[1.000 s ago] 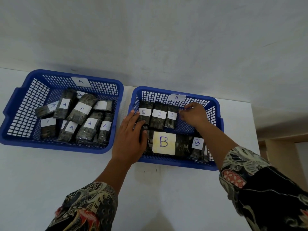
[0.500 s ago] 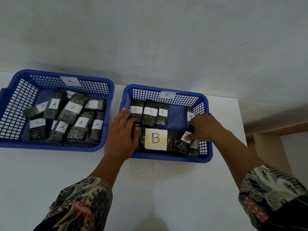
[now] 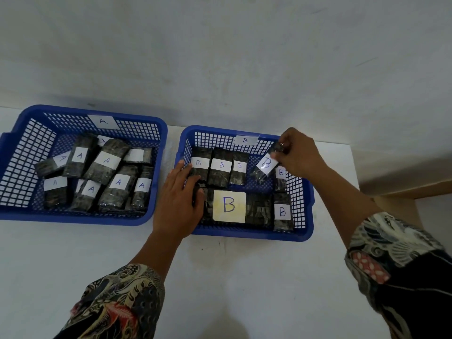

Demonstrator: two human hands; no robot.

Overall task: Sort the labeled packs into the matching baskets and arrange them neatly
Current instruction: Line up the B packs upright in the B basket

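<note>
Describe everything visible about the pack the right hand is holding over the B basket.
The held pack is a small, dark, glossy, plastic-wrapped block with a white paper label marked B in blue ink. It is tilted, upper end toward the far right, lifted above the B basket floor in the gap right of the back row of three B packs. The right hand pinches its upper end with curled fingers; nothing else plainly touches it. Its contents cannot be made out.
</note>
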